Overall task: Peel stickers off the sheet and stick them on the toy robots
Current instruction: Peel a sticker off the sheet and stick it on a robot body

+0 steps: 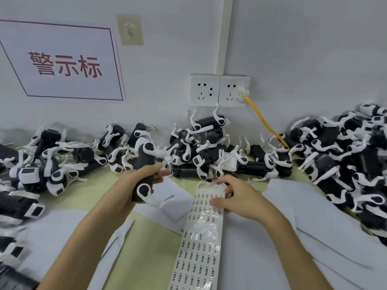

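Note:
A black toy robot (pixel 144 164) with white legs stands on end above the table, and my left hand (pixel 134 185) grips its dark body. A long sticker sheet (pixel 199 243) with rows of small black-printed labels runs from the front edge toward the middle of the table. My right hand (pixel 236 199) rests on the far end of the sheet, fingertips pressed on the stickers. I cannot tell whether a sticker is lifted.
Piles of black and white toy robots lie at the left (pixel 33 170), along the wall (pixel 209 151) and at the right (pixel 345 162). White paper sheets (pixel 314 222) cover the green table. A yellow cable (pixel 266 122) runs from the wall socket (pixel 234 91).

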The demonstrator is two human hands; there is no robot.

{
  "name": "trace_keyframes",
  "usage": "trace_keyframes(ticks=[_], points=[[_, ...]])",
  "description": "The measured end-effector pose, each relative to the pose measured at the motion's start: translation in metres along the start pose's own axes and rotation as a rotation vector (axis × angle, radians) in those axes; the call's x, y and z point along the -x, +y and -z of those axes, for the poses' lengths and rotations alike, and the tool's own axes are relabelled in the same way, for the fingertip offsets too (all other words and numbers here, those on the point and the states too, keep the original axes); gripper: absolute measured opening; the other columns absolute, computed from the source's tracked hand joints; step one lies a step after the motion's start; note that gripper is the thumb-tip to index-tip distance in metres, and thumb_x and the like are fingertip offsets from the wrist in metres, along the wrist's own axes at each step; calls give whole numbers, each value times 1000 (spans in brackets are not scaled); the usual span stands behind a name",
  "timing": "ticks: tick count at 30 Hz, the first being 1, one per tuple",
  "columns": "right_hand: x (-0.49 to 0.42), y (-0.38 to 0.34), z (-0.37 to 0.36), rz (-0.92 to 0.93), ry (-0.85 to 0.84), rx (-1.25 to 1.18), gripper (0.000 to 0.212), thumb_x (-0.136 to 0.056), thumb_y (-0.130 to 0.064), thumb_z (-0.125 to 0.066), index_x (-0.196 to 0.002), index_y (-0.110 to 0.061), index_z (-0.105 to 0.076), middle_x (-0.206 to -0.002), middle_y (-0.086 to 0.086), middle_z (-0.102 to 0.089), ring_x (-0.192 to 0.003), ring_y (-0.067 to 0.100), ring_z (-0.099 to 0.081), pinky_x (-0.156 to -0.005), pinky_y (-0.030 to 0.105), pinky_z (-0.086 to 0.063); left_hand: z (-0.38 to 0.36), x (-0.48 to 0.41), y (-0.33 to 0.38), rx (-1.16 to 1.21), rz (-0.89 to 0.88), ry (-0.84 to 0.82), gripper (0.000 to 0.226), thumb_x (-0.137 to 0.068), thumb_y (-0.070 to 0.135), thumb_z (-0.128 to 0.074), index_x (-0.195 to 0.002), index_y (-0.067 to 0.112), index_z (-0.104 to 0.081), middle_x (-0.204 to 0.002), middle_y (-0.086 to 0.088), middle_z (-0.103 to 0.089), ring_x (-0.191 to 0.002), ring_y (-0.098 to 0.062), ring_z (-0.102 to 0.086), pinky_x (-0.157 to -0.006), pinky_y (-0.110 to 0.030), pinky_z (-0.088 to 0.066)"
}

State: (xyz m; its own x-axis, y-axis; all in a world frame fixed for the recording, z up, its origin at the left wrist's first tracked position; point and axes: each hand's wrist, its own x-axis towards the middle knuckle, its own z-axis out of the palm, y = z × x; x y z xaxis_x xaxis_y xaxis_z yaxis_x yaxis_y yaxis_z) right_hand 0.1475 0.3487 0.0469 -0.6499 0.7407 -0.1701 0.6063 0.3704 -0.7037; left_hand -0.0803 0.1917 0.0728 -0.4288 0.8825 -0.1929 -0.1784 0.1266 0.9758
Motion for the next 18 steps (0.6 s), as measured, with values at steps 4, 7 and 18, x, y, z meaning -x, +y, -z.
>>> trace_keyframes(ticks=[4,7,18], points=[[2,-10,-4,127,66,-335,37,-90,-3,-71,-113,-32,-68,-101,7,-64,-73,22,-75,-66,32,-61,-9,-4,-3,102,99,-110,39,-54,48,-81,-76,16,-76,-123,-8,-74,-117,-18,-68,-87,-33,-44],[5,-18,2,244,186,-564,31,-93,6,-66,-106,-22,-73,-106,17,-62,-80,23,-76,-65,38,-63,-16,-2,-14,67,151,-234,39,-57,49,-82,-73,14,-78,-134,-7,-69,-122,-23,-65,-105,-42,-42],[13,-31,7,442,440,-705,28,-90,3,-73,-84,-25,-75,-91,-4,-73,-87,13,-70,-81,29,-58,-31,20,-15,132,178,-479,55,-77,36,-75,-128,14,-72,-142,-7,-64,-130,-29,-61,-96,-32,-55]])
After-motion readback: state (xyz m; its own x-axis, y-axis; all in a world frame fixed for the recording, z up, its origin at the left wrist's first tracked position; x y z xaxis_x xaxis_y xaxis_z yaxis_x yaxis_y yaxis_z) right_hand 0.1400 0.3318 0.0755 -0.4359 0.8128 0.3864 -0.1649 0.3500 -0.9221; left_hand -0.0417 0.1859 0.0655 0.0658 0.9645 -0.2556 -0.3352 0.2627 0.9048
